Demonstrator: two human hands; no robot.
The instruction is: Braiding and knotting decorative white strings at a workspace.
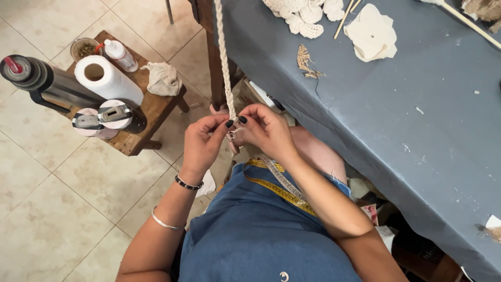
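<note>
A cream braided cord hangs taut from the top of the view down to my hands. My left hand pinches the cord's lower end between thumb and fingers. My right hand meets it from the right, its fingertips pinching the same end. A small clear ring-like piece sits between the fingertips. A yellow measuring tape lies across my lap on the blue fabric.
A small wooden stool at left holds a paper towel roll, a dark flask, a white bottle and tape rolls. At right stands a table under a blue cloth with cream knotted pieces and sticks.
</note>
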